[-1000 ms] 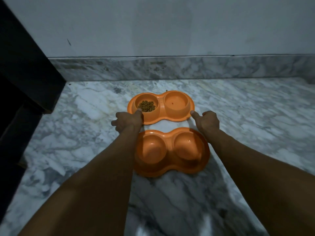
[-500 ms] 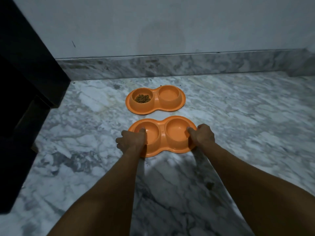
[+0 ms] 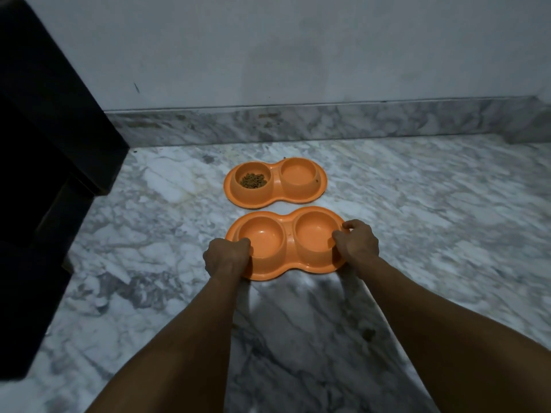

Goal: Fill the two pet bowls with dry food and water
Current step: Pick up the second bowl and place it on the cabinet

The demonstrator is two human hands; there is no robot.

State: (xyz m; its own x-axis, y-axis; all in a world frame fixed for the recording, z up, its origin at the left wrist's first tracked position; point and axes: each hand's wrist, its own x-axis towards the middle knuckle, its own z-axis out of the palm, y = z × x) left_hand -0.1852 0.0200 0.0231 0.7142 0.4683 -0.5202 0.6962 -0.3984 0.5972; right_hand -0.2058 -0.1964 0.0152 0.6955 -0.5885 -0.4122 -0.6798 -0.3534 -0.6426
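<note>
Where the marble floor (image 3: pixel 155 234) met the wall (image 3: pixel 298 55), two orange double bowls lay, one behind the other, near yet apart. Far bowl (image 3: pixel 275 187): dry food (image 3: pixel 253 180) in its left cup. Near bowl (image 3: pixel 287 253): closer to the person, left hand (image 3: pixel 228 257) curled round its left end, right hand (image 3: pixel 356 244) curled round its right end, fingers over the rim.

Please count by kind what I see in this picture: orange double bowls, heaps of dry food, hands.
Orange double bowls: 2, far bowl and near bowl
Heaps of dry food: 1
Hands: 2, left hand and right hand, both holding the near bowl
Total: 5
</note>
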